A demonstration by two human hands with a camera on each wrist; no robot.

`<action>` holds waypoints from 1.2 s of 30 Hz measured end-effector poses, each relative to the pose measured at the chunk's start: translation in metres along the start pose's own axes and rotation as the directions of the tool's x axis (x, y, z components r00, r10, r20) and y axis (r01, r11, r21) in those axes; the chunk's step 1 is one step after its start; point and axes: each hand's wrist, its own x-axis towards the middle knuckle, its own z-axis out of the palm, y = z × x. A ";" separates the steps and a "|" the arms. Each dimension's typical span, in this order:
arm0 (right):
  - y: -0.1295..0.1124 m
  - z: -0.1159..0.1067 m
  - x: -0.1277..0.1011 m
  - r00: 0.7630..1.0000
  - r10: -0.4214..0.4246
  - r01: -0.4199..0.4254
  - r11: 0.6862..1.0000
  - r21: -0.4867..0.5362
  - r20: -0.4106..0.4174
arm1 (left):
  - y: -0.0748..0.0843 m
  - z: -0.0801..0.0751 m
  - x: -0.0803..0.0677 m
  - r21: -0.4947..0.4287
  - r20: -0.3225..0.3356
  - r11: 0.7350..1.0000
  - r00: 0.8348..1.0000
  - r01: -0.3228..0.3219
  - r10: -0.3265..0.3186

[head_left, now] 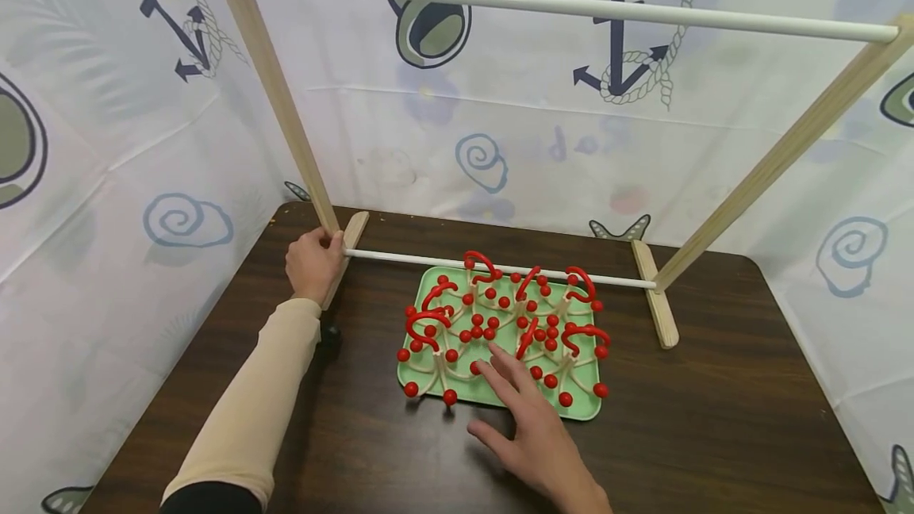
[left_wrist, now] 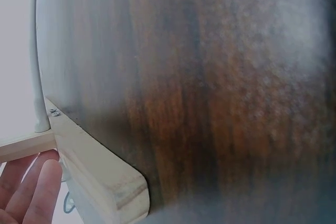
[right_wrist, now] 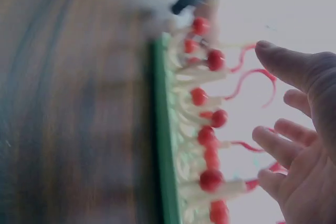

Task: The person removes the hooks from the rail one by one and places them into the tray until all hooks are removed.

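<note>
My right hand (head_left: 531, 427) is spread flat and relaxed, fingers straight and a little apart, holding nothing; the fingertips (head_left: 493, 367) reach over the near edge of the green tray (head_left: 581, 411), just above the pile of small hangers (head_left: 500, 324), cream-coloured with red hooks and red ball ends. In the right wrist view the fingers (right_wrist: 286, 148) hover just beside the red balls, and I cannot tell whether any of them actually touches one. The hand is open like this, I judge, because it is hunting for one hanger in a tangled heap and has not settled on one. The tray lies on the dark wooden table (head_left: 714, 435), right in front of the lower white rod (head_left: 500, 268) of the wooden rack (head_left: 271, 93), so the hangers are close under the top rail (head_left: 564, 5). My left hand (head_left: 312, 264) is off to the left of the tray, fingers curled round the rack's left upright where it meets its foot (left_wrist: 100, 171); I take that grip as a way to keep the light frame steady on the table.
</note>
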 end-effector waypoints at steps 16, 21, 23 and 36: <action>0.022 -0.058 -0.048 0.920 0.080 -0.071 0.997 0.037 -0.383 | -0.010 -0.014 0.007 -0.022 0.104 1.000 0.995 -0.007 0.009; 0.031 -0.072 -0.052 0.891 0.069 -0.062 0.998 0.029 -0.450 | -0.019 -0.019 0.007 -0.086 0.181 0.994 0.979 -0.075 0.089; 0.034 -0.076 -0.055 0.884 0.064 -0.063 0.998 0.018 -0.462 | -0.020 -0.024 0.006 -0.093 0.228 0.991 0.966 -0.098 0.117; 0.056 -0.115 -0.064 0.907 0.080 -0.128 0.988 -0.090 -0.414 | -0.007 -0.114 0.002 0.029 0.399 0.934 0.860 -0.357 0.316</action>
